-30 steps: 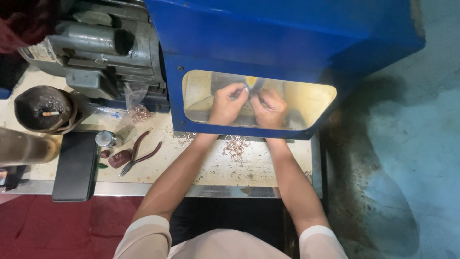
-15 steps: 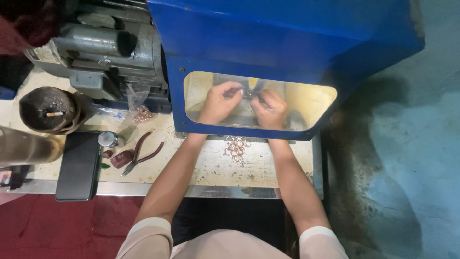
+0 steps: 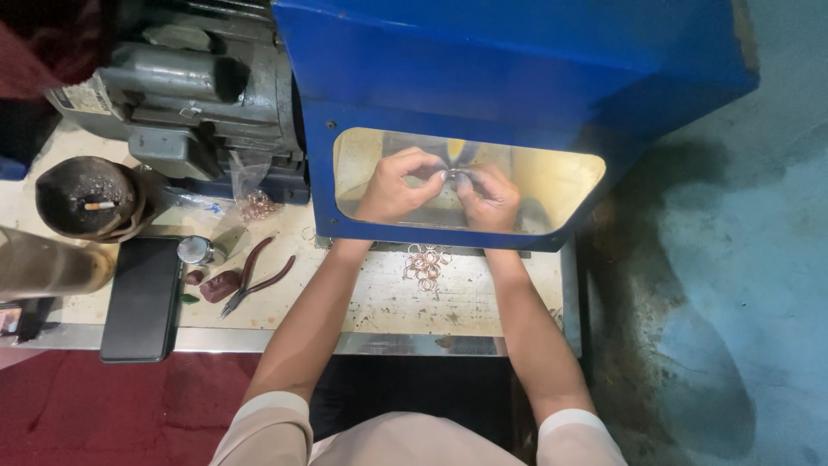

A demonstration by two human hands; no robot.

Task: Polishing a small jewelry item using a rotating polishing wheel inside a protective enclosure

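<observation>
Both my hands are under a blue machine hood point(image 3: 517, 78), seen through its clear window point(image 3: 552, 185). My left hand point(image 3: 397, 185) and my right hand point(image 3: 489, 197) meet at the fingertips and pinch a small metal ring point(image 3: 452, 175) between them, close to a spinning wheel that shows only as a blur. A pile of several copper-coloured rings point(image 3: 427, 263) lies on the worn bench top point(image 3: 388, 302) just in front of the hood, between my forearms.
A grey electric motor point(image 3: 198, 95) stands left of the hood. Red-handled pliers point(image 3: 254, 276), a black phone point(image 3: 142, 298), a small metal cap point(image 3: 194, 250), a plastic bag of rings point(image 3: 254, 198) and a dark bowl holding a cigarette point(image 3: 86, 198) occupy the bench's left side.
My hands stay together under the hood, with small finger shifts on the ring. The view has drifted slightly.
</observation>
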